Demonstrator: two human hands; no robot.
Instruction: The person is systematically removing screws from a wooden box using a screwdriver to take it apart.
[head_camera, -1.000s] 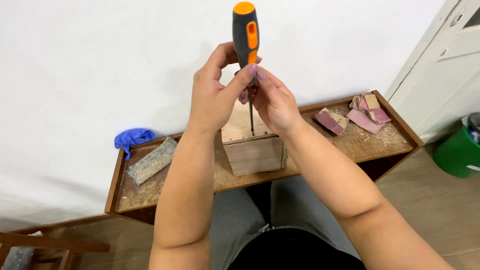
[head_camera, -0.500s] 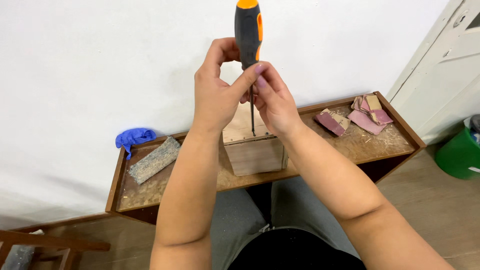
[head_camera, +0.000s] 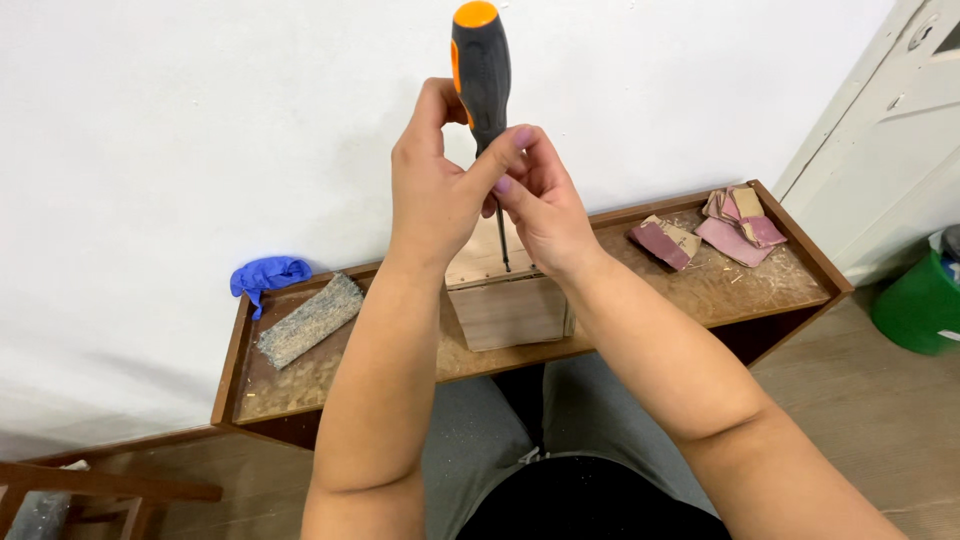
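Screwdriver (head_camera: 482, 70) is the tool both hands hold, and it stands straight up in the upper middle of the frame. At the bottom, closest to the camera, two bare arms reach up from a lap in grey and black clothes. Left hand (head_camera: 435, 185) is wrapped around the lower part of the black and orange handle. Right hand (head_camera: 545, 205) is closed too, with its fingertips pinching the tool just under the handle. A thin metal shaft goes down from the hands, and its tip sits at the top of a small wooden box (head_camera: 507, 305) in the middle of the frame.

That box stands on a low brown table (head_camera: 770, 310) dusted with wood bits. On the left lies a rough grey block (head_camera: 308, 320), and a blue glove (head_camera: 268, 273) sits just behind it. At the right end are some pink and tan sandpaper pieces (head_camera: 710, 232). Behind it all is a white wall (head_camera: 200, 130). A green bin (head_camera: 920, 300) shows at the right edge.
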